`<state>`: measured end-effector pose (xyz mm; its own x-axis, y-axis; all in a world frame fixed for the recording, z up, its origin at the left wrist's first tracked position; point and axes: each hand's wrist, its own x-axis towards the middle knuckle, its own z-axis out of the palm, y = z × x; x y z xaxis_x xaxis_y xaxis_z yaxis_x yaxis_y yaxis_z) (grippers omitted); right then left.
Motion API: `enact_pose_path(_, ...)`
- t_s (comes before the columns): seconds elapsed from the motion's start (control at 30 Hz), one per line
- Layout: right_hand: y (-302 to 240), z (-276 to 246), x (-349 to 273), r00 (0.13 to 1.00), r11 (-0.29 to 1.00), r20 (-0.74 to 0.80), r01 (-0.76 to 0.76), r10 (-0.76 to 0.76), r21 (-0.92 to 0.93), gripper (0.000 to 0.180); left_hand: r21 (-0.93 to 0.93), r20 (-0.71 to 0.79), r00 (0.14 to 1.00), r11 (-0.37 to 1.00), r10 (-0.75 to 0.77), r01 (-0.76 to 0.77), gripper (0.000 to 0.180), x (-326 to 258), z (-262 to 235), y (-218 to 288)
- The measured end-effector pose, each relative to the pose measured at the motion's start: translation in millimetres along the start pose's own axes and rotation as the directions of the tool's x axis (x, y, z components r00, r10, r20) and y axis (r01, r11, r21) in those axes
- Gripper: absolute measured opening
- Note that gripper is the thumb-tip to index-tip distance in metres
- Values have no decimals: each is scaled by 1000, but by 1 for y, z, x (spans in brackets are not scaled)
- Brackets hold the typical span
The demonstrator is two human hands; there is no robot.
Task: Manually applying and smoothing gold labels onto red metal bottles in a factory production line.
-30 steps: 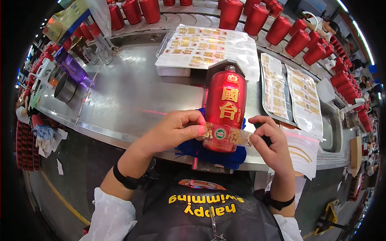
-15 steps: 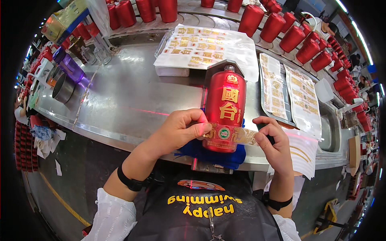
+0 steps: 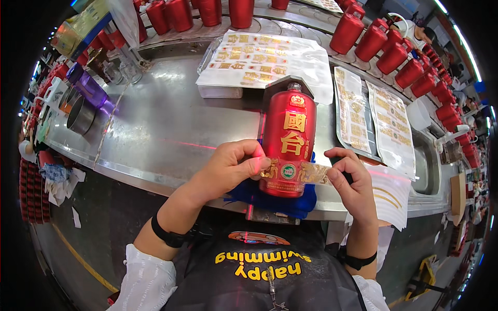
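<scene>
While the left hand (image 3: 231,168) pinched one end of a gold-patterned strip (image 3: 307,172), its green emblem (image 3: 288,171) had slid rightward, apparently better centred across the red bottle (image 3: 291,141) (lying over blue cloth (image 3: 244,193) on the table (image 3: 171,124)); the right hand (image 3: 354,180) gripped the other end.

The person wears a black apron (image 3: 207,282) with yellow lettering (image 3: 259,264) and an orange cartoon print (image 3: 259,238), white textured sleeves (image 3: 142,274), black forearm bands (image 3: 166,236) on both sides, and a silvery star charm (image 3: 278,306)
</scene>
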<state>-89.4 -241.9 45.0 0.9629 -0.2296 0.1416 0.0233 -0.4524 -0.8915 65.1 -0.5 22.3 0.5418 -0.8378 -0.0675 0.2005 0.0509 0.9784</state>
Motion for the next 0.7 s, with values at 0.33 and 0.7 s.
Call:
enact_pose_path(0.33, 1, 1, 0, 1000, 1000, 7, 4, -4, 16, 20, 25, 25, 999, 999, -25, 24, 22, -3, -4, 2)
enact_pose_path(0.7, -16, -40, 20, 990, 983, -20, 134, -138, -127, 15, 499, -39, 978, 852, 206, -160, 20, 9, 13, 46)
